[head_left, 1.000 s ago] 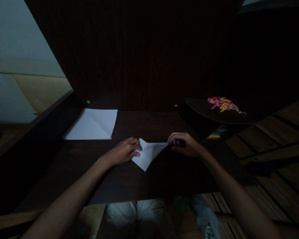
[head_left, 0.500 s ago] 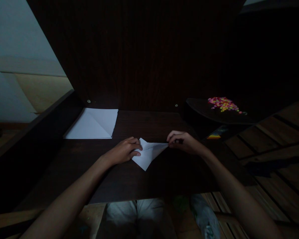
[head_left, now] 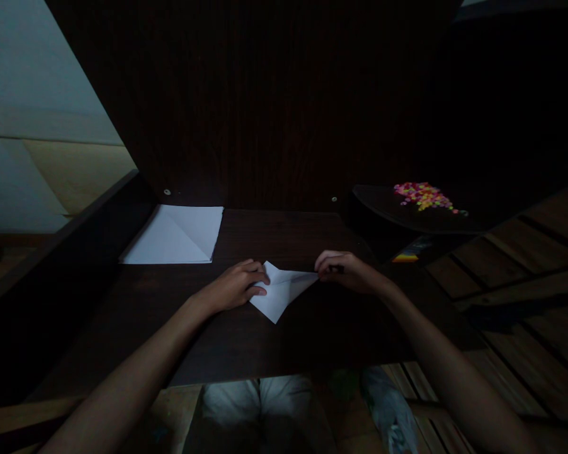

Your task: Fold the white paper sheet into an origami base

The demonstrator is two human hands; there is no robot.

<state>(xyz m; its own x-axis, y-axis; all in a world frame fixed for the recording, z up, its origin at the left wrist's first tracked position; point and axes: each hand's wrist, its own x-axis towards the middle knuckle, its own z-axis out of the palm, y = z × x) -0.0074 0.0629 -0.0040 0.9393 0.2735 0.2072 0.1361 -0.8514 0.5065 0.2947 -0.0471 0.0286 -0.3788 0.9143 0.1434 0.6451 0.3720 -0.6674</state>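
A folded sheet of white paper (head_left: pixel 280 293), kite-shaped with a long point to the right, lies on the dark brown desk (head_left: pixel 246 359). My left hand (head_left: pixel 240 285) holds its left end, fingers bent over the upper edge and thumb on the paper. At the other end, my right hand (head_left: pixel 338 270) pinches the narrow tip between thumb and fingers. A crease runs along the paper towards that tip, which the right fingers partly cover.
A stack of white paper (head_left: pixel 175 236) with a diagonal crease on top lies at the back left. On a rounded side shelf (head_left: pixel 383 211) at the right is a heap of small colourful pieces (head_left: pixel 426 197). A raised side board (head_left: pixel 76 236) borders the desk's left.
Both hands keep their hold on the paper with hardly any movement. The whole view has shifted slightly.
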